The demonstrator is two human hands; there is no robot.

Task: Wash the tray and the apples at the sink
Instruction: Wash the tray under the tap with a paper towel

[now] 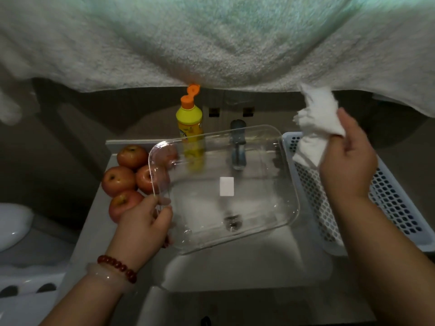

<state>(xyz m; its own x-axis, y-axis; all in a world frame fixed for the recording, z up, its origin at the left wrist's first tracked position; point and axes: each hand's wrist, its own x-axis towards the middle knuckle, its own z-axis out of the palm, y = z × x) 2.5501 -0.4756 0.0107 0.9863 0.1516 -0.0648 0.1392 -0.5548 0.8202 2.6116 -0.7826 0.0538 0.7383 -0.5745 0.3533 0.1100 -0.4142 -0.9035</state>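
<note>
A clear plastic tray with a white sticker on its bottom is held above the sink basin. My left hand grips its left rim, thumb inside the tray. My right hand is raised at the right and holds a crumpled white cloth, apart from the tray. Several red apples lie in a cluster on the sink's left ledge, partly behind the tray's edge and my left hand.
A yellow dish soap bottle with its orange cap flipped open stands behind the basin, beside the faucet. A white perforated basket sits on the right. A large towel hangs overhead. A toilet is at the left.
</note>
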